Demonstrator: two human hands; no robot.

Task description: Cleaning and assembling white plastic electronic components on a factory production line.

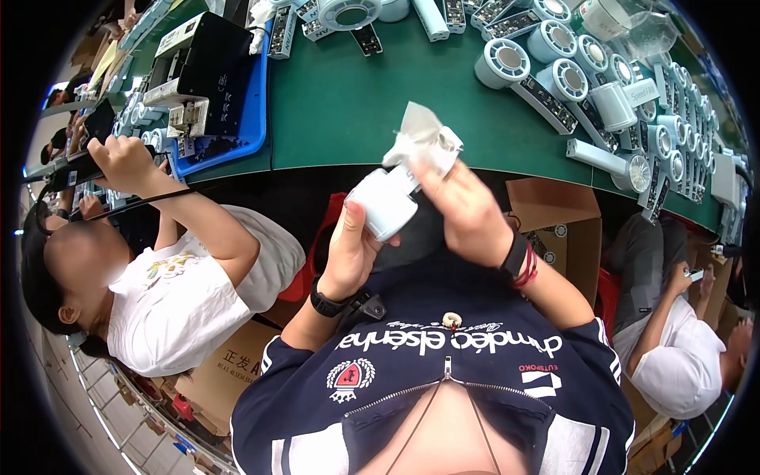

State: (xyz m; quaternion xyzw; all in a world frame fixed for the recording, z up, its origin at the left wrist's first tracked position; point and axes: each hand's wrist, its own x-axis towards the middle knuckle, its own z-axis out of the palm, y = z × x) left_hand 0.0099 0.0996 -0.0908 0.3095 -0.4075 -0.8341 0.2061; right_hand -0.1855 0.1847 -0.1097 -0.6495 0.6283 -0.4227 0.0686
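Over my lap, at the near edge of the green table, I hold a light blue handheld fan with a round drum-shaped head. My left hand is closed round the head, thumb along its side. A crumpled white cloth is gripped in my right hand, against the fan's handle. The cloth and fingers hide most of that handle, and the right hand is slightly blurred.
Many light blue fans and handles with exposed circuit boards crowd the green table's right side. A blue tray holds a black machine. Co-workers sit at left and right; a cardboard box stands below the table.
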